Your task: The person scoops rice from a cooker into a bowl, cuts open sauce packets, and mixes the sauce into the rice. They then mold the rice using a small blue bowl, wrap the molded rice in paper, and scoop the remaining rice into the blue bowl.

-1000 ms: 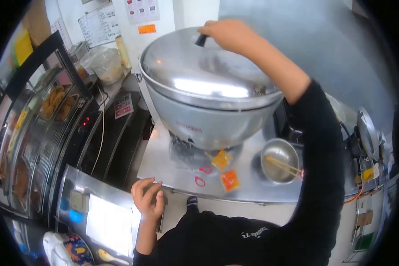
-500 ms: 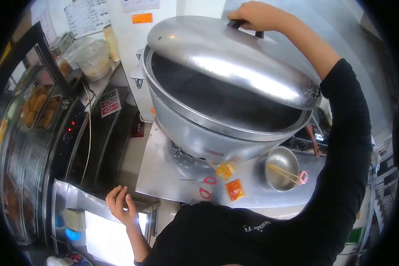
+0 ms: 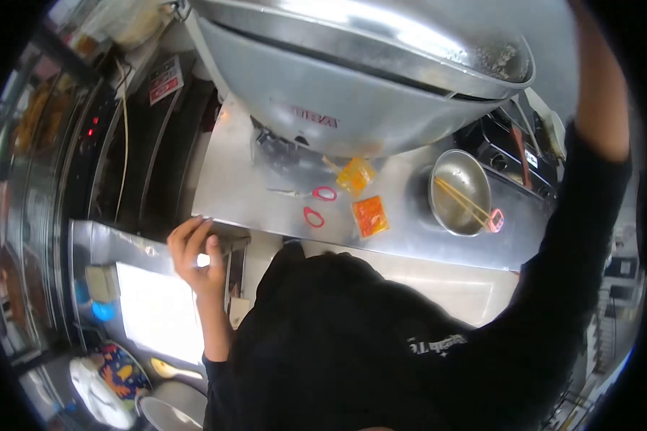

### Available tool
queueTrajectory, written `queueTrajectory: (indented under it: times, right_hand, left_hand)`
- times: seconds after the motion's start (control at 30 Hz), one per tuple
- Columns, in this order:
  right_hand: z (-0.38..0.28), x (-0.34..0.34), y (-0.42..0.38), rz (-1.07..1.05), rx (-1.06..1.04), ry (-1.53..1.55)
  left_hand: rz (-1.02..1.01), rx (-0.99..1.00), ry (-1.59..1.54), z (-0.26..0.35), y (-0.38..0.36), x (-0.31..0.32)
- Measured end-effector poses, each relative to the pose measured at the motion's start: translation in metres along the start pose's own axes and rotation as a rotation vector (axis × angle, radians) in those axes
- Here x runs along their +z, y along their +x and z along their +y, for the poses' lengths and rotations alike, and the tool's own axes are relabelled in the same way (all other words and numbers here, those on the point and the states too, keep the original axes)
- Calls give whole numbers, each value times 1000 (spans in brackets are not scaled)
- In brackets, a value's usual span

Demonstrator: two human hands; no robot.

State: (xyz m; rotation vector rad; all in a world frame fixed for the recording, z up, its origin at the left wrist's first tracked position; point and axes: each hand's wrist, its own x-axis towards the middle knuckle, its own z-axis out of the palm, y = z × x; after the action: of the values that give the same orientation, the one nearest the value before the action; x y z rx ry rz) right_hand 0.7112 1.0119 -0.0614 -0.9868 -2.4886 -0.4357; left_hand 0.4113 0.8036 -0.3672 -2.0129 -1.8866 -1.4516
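Note:
My left hand [image 3: 196,257] is raised over the front left edge of the steel counter [image 3: 230,179], fingers loosely bent and apart, holding nothing. My right forearm reaches up past the top right of the view, and that hand is out of sight. The metal lid [image 3: 410,25] lies over the large silver pot [image 3: 323,86], with a narrow dark gap along the rim. Scissors with red handles [image 3: 324,193], a yellow packet [image 3: 355,177] and an orange-red packet [image 3: 370,216] lie before the pot. A steel bowl [image 3: 449,205] to the right holds chopsticks [image 3: 464,201].
Glass shelving with food [image 3: 32,122] stands at the far left. Below my left hand are a bright white sheet [image 3: 158,312], a yellow spoon [image 3: 174,369] and another pot [image 3: 172,409]. A black stove [image 3: 499,147] is behind the bowl.
The lid has come down over the pot, whose wide opening is now mostly covered. The view has tipped downward, and my right hand has left it. My left hand remains open.

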Motion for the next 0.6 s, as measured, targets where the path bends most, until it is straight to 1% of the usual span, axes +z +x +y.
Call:
queueTrajectory:
  times: [0.03, 0.07, 0.1, 0.13, 0.17, 0.2, 0.23, 0.27, 0.3, 0.33, 0.37, 0.4, 0.43, 0.47, 0.53, 0.6]
  right_hand:
    - [-20, -13, -36, 17, -38, 87]
    - [-40, -22, -72, -20, -76, 195]
    - [-58, -22, -106, -120, -98, 325]
    - [-76, -6, -132, -274, -110, 463]
    - [-91, 24, -150, -442, -97, 577]
    - [-108, 70, -167, -553, -63, 633]
    - [-119, 140, -195, -614, 16, 681]
    - [-138, 221, -227, -486, 86, 605]
    - [-157, 257, -239, -445, 178, 467]
    - [-169, 288, -253, -394, 118, 253]
    - [-177, 306, -261, -345, 175, 249]
    - [-184, 320, -266, -295, 231, 246]
    - [-191, 327, -268, -246, 290, 246]
    - [-194, 327, -266, -274, 324, 242]
    - [-199, 328, -264, -339, 395, 240]
    - [-191, 320, -259, -406, 390, 347]
  left_hand:
    - [0, -35, -24, 2, -12, 5]
    - [-18, -76, -23, 10, -21, 8]
    - [-35, -141, -75, 14, -31, 11]
    - [-42, -202, -129, 18, -42, 19]
    - [-65, -263, -177, 23, -52, 24]
    - [-112, -313, -212, 25, -64, 30]
    - [-186, -281, -201, 31, -72, 36]
    - [-262, -248, -196, 39, -79, 41]
    - [-351, -226, -206, 47, -88, 44]
    - [-439, -199, -219, 56, -96, 47]
    - [-522, -167, -231, 65, -101, 51]
    - [-554, -85, -202, 76, -106, 53]
    - [-587, -105, -217, 84, -115, 54]
    - [-623, -127, -231, 88, -124, 57]
    - [-628, -158, -265, 84, -142, 69]
    - [-613, -199, -261, 83, -157, 80]
